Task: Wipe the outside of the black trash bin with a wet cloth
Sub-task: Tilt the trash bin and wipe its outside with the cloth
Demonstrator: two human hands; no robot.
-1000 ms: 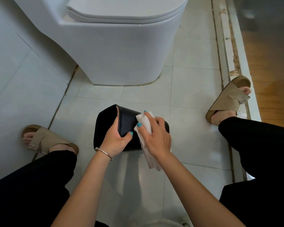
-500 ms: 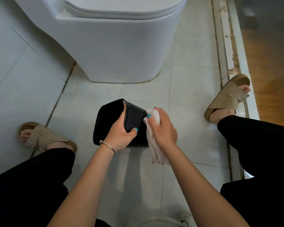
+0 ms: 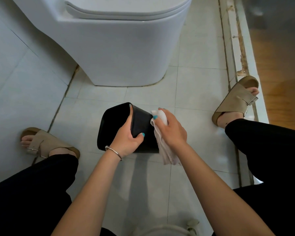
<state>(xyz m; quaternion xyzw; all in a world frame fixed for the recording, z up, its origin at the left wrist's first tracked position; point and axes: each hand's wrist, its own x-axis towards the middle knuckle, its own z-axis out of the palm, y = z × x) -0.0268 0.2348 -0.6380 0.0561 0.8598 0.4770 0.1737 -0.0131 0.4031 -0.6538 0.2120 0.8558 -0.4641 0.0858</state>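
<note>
In the head view, the black trash bin [image 3: 140, 126] lies tipped on its side on the tiled floor [image 3: 194, 92], just below the centre of the picture, with its open mouth turned to 9 o'clock. The left hand [image 3: 128, 140] grips the rim of the bin: the fingers go inside the mouth and the thumb presses on the outer wall. A bracelet [image 3: 113, 151] is around the left wrist. The right hand [image 3: 172, 128], at 3 o'clock from the bin, holds the white cloth [image 3: 165, 150] against the outer wall; the fingers are curled over the cloth, and its free end hangs down toward 6 o'clock. The white toilet [image 3: 119, 48] stands at 12 o'clock. One sandal [image 3: 46, 145] is at 9 o'clock, the other sandal [image 3: 237, 101] at 2 o'clock.
</note>
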